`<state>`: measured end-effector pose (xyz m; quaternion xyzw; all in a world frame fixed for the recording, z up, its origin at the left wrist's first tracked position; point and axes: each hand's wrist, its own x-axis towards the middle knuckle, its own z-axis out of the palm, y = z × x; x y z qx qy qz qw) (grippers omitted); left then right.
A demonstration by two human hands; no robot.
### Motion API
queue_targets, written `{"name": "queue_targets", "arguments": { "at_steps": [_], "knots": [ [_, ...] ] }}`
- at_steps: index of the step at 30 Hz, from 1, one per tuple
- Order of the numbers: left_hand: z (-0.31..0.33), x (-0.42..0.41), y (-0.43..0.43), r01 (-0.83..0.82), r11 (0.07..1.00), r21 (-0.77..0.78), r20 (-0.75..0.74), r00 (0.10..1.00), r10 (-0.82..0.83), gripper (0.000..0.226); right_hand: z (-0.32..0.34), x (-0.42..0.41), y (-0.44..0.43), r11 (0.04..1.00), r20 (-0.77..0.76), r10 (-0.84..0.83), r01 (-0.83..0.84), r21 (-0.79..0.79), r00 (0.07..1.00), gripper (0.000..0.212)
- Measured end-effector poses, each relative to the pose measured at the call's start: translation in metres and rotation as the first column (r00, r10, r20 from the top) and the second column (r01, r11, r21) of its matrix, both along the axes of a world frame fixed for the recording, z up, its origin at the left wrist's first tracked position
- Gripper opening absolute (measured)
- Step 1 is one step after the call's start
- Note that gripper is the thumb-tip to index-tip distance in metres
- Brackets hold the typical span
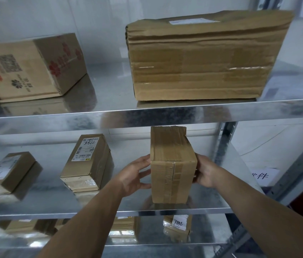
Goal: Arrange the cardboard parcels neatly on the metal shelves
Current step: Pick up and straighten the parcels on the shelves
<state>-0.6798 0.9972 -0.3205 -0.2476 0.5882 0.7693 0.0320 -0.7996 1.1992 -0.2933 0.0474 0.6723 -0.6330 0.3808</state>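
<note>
Low in the middle, the left hand [135, 174] and right hand [205, 172] each grip a side of the taped box [173, 175], which looks stiff, light, and best held there.

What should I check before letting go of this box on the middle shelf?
1. Grip: left hand and right hand hold the box by its sides: ok.
2. Seated: its bottom meets its reflection on the shelf: ok.
3. Upright, not leaning: ok.
4. Gap to the labelled box on its left: apart: ok.
5. Clear of the post on its right: ok.
6. Room behind it: hidden: cannot tell.
</note>
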Motion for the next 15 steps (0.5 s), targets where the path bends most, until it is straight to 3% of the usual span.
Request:
{"name": "queue_targets", "arguments": {
  "at_steps": [15],
  "knots": [
    [0.0029, 0.0037, 0.0022, 0.015, 1.0, 0.01, 0.001, 1.0, -0.015, 0.044, -0.0018, 0.0004, 0.0009, 1.0, 0.008, 0.007, -0.006, -0.012, 1.0, 0.043]
  ]
}}
